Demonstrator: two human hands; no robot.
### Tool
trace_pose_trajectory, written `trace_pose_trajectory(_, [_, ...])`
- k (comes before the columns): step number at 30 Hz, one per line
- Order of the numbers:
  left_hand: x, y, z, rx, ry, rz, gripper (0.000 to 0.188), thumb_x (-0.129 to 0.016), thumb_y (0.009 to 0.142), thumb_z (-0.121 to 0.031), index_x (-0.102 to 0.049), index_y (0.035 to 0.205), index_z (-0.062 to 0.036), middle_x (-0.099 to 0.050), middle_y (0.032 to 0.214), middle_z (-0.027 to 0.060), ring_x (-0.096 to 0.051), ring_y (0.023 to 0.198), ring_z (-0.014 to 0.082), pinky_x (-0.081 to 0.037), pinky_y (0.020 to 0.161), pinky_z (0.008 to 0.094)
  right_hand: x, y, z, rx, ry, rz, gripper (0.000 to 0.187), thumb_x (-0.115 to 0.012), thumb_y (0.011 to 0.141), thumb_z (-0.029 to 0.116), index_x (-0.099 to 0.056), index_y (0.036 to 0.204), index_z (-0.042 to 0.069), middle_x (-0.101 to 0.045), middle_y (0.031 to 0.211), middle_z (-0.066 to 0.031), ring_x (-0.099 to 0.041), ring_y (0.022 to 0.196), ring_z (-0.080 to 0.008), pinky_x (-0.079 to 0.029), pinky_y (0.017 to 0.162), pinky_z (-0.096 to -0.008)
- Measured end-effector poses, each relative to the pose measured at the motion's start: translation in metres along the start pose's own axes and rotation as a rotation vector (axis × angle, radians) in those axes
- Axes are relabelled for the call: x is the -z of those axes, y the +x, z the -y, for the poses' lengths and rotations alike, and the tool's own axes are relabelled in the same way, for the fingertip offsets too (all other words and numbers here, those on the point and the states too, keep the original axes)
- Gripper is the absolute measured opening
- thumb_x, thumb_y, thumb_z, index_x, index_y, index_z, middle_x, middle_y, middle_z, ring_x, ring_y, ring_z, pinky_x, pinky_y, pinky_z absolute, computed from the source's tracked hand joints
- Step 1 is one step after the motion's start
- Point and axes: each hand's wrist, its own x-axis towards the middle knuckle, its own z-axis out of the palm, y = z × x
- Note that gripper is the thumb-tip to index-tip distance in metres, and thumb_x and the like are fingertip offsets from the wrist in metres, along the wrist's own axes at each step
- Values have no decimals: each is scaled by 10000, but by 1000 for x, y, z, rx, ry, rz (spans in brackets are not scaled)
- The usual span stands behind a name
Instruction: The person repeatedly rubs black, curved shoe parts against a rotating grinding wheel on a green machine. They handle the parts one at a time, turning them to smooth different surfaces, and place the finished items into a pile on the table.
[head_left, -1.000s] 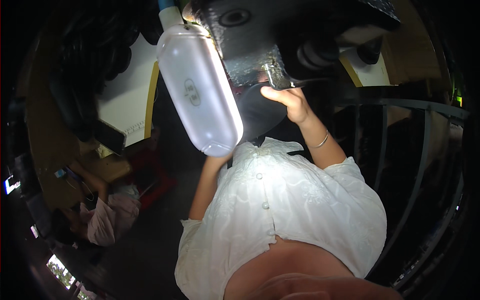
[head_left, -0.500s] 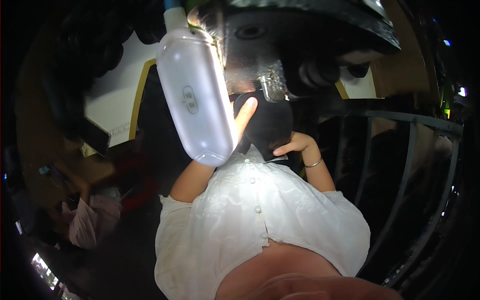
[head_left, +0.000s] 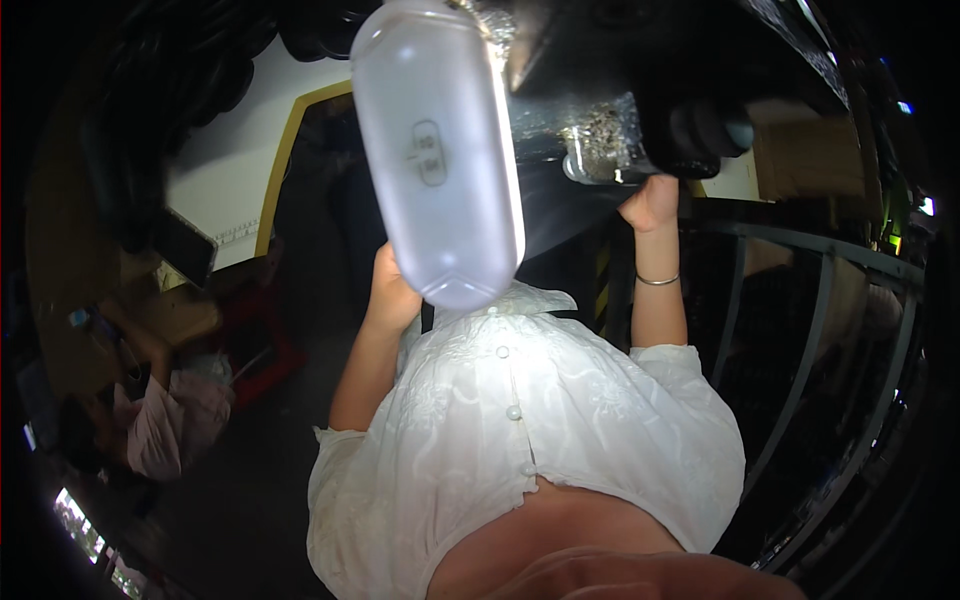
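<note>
in the head view, the lamp (head_left: 440, 180) hides most of my left hand (head_left: 393, 278), and the machine (head_left: 640, 90) covers the fingers of my right hand (head_left: 654, 204); i cannot tell if they grip or are open. between them is a blurred dark piece (head_left: 567, 212). at left are a phone (head_left: 186, 248) and a table (head_left: 225, 150), at right a rail (head_left: 827, 265).

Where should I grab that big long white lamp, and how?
I'd hold the white lamp near its rounded lower end, by both long sides, coming from the side of the white shirt. That end points toward the shirt and looks free, while its upper part appears right beside the dark machine. The bright right edge might be warm; I can't tell.
</note>
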Motion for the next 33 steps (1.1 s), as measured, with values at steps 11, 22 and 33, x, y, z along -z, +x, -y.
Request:
trace_pose_trajectory(11, [54, -17, 12, 177, -232, -266, 239, -430, 908, -210, -495, 1052, -31, -602, 866, 64, -599, 663, 140, -502, 508, 254, -62, -23, -70, -83, -102, 254, 397, -484, 826, 159, -452, 1170, -38, -577, 1066, -141, -581, 970, -213, -495, 817, -328])
trace_pose_trajectory(22, [28, 4, 103, 370, 328, 249, 372, -592, 771, -144, -547, 1092, 38, -631, 898, 135, -605, 762, 160, -502, 696, 273, -98, -8, -44, -97, -757, 373, 152, -617, 761, 51, -638, 872, -51, -649, 840, -93, -610, 788, -128, -468, 748, -232])
trace_pose_trajectory(33, [-67, 16, 65, -22, 582, 350, 499, -688, 758, -230, -504, 1138, 35, -573, 1051, 168, -542, 980, 221, -433, 842, 316, -88, 3, -66, 151, -1188, 399, 430, -690, 763, 276, -583, 1093, 21, -624, 1004, -88, -561, 955, -144, -421, 856, -273])
